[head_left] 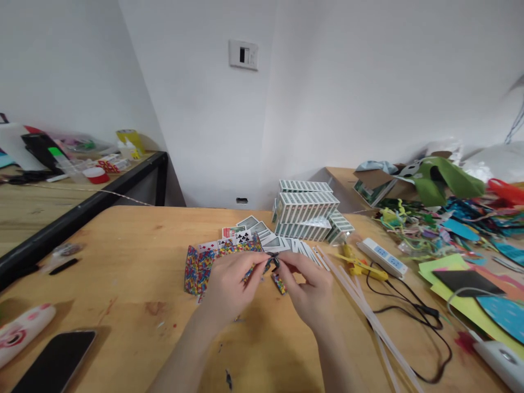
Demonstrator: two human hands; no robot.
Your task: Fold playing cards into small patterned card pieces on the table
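My left hand (231, 284) and my right hand (309, 289) meet over the middle of the wooden table (135, 245), fingers pinched together on a small dark piece (273, 264) with a bit of multicoloured patterned paper hanging from it. Just behind the hands stands a folded strip of the same colourful paper (198, 268). Playing cards (245, 232) lie spread face up and face down behind it. What exactly the pinched piece is I cannot make out.
Stacked card boxes (305, 210) stand at the back. Clear glue sticks (364, 305), a yellow tool (360, 265), a white power strip (382, 256) with black cable and craft scraps (458, 229) fill the right. A phone (55, 360) lies front left.
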